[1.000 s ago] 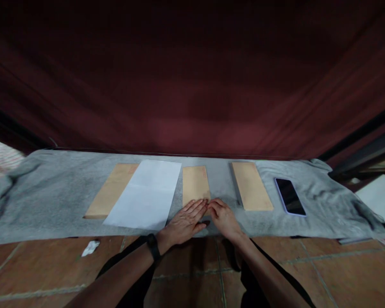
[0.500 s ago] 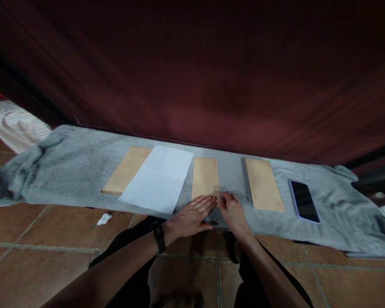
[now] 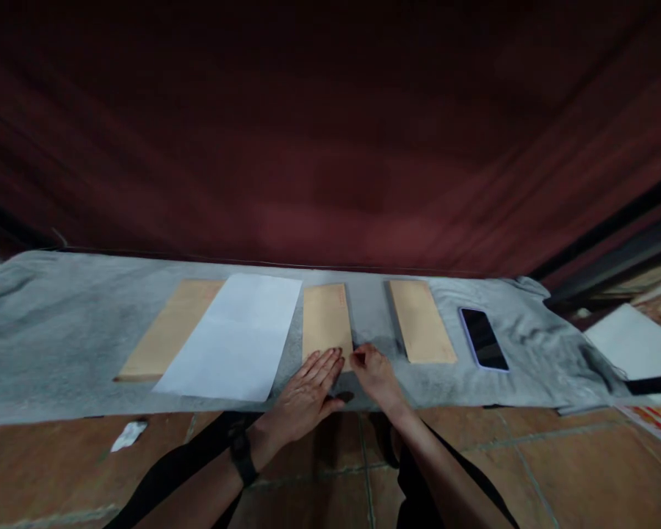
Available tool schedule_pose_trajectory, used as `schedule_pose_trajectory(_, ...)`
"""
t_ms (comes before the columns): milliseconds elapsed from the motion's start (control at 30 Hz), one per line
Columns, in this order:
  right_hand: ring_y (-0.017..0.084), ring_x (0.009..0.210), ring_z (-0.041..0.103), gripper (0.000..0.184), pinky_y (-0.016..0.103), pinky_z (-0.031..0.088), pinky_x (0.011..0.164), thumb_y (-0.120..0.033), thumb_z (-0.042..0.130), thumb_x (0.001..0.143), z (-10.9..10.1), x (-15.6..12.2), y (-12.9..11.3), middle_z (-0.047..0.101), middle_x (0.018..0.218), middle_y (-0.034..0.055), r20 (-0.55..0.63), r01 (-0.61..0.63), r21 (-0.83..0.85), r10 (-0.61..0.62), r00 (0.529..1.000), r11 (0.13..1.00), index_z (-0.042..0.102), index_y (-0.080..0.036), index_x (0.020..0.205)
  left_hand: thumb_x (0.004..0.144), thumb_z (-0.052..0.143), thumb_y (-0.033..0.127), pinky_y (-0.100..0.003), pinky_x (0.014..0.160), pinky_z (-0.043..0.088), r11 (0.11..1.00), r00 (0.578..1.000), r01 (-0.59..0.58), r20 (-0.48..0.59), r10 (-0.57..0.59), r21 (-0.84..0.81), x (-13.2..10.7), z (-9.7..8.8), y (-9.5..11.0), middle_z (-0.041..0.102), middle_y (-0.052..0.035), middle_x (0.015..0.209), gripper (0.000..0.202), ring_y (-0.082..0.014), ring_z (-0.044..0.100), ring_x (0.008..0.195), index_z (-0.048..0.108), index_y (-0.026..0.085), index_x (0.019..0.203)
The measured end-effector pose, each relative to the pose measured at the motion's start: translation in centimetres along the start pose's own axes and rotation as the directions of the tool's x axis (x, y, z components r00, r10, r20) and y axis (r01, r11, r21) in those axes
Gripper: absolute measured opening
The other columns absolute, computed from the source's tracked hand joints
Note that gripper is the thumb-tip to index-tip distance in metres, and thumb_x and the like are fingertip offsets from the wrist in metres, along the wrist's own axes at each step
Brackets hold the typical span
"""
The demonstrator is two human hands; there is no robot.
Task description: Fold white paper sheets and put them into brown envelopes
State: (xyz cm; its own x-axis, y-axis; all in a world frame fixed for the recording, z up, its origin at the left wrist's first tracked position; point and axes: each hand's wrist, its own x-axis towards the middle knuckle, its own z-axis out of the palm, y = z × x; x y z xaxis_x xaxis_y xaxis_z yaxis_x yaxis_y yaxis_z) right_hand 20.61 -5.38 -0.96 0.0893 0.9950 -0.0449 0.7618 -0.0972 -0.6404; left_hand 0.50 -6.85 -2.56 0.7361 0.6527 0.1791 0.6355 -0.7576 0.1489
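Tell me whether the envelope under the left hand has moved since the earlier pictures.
No, not visibly: the envelope keeps its place just right of the white paper; the whole view shifted, paper included.

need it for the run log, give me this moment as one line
left hand: flat on middle envelope | right hand: curled at its right edge | sheet: overlapping left envelope | phone: on cloth
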Motion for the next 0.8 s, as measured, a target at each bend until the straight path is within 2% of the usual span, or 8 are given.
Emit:
schedule_pose_trajectory(100,0.019,0.077,0.071,0.020,0.029,0.057,0.067,-0.019,0.054,0.088,1.1,0.1,-0.1,0.073,0.090,0.0045,0.040,-0.054,0.238,0.046,0.998,0.970,0.062,-0.022,0.107,0.103,0.039,0.051,-0.044,0.123,0.030,1.000,0.999,0.005,-0.052,-0.005,0.007,0.0,0.6,-0.3,0.029,-0.0108,0.165,0.074,-0.0233,0.030,0.152,0.007,0.020,0.163)
schedule_pose_trajectory(200,0.018,0.071,0.069,0.038,0.029,0.058,0.059,-0.020,0.057,0.083,2.2,0.6,-0.4,0.071,0.091,0.0022,0.138,-0.175,0.556,0.118,0.983,0.812,0.058,-0.024,0.120,0.103,0.040,0.047,-0.044,0.120,0.035,0.999,0.993,0.028,-0.109,-0.032,-0.033,0.4,0.5,-0.6,0.033,-0.0110,0.164,0.074,-0.0239,0.036,0.149,0.003,0.021,0.163)
schedule_pose_trajectory(267,0.018,0.070,0.068,0.038,0.028,0.057,0.056,-0.023,0.061,0.078,2.1,1.4,-0.5,0.070,0.089,0.0008,0.153,-0.202,0.683,0.133,0.979,0.702,0.062,-0.025,0.116,0.104,0.039,0.042,-0.044,0.119,0.038,0.996,0.990,0.047,-0.129,-0.057,-0.082,0.9,0.0,-0.7,0.033,-0.0093,0.164,0.072,-0.0239,0.037,0.148,0.003,0.024,0.163)
schedule_pose_trajectory(367,0.018,0.067,0.065,0.030,0.028,0.054,0.054,-0.033,0.068,0.071,-0.3,3.0,0.6,0.069,0.080,0.0002,0.028,-0.122,0.815,0.173,0.985,0.567,0.070,-0.023,0.100,0.104,0.038,0.037,-0.043,0.118,0.040,0.986,0.978,0.076,-0.183,-0.103,-0.150,1.5,-0.9,-0.9,0.032,-0.0072,0.165,0.069,-0.0244,0.037,0.149,0.004,0.028,0.163)
schedule_pose_trajectory(500,0.015,0.062,0.059,0.040,0.029,0.053,0.059,-0.043,0.072,0.068,-6.6,4.4,4.6,0.066,0.074,-0.0003,-0.170,-0.020,0.826,0.283,0.944,0.564,0.071,-0.020,0.100,0.104,0.039,0.037,-0.043,0.116,0.042,0.973,0.954,0.121,-0.248,-0.169,-0.199,1.8,-1.4,-1.3,0.033,-0.0056,0.164,0.067,-0.0246,0.040,0.147,0.007,0.032,0.163)
schedule_pose_trajectory(600,0.017,0.069,0.062,0.049,0.030,0.052,0.062,-0.048,0.074,0.063,-10.5,4.2,8.3,0.070,0.084,0.0029,-0.307,0.038,0.819,0.380,0.872,0.573,0.071,-0.018,0.102,0.104,0.040,0.037,-0.041,0.115,0.045,0.968,0.949,0.129,-0.255,-0.183,-0.215,1.8,-1.0,-1.8,0.035,-0.0039,0.164,0.066,-0.0229,0.043,0.145,0.010,0.034,0.162)
schedule_pose_trajectory(667,0.017,0.067,0.062,0.050,0.029,0.051,0.060,-0.048,0.076,0.059,-11.9,3.8,10.3,0.072,0.084,0.0043,-0.398,0.056,0.805,0.468,0.789,0.591,0.072,-0.016,0.097,0.104,0.041,0.038,-0.040,0.115,0.045,0.968,0.951,0.123,-0.253,-0.178,-0.217,1.9,-0.5,-2.0,0.036,-0.0032,0.163,0.065,-0.0220,0.044,0.144,0.011,0.034,0.162)
schedule_pose_trajectory(800,0.015,0.059,0.059,0.046,0.027,0.046,0.052,-0.047,0.074,0.056,-12.5,2.9,12.6,0.069,0.074,0.0035,-0.441,0.031,0.780,0.514,0.736,0.625,0.071,-0.015,0.089,0.103,0.044,0.040,-0.038,0.113,0.047,0.975,0.960,0.089,-0.242,-0.138,-0.204,2.1,0.2,-2.1,0.037,-0.0019,0.162,0.066,-0.0204,0.047,0.142,0.014,0.035,0.161)
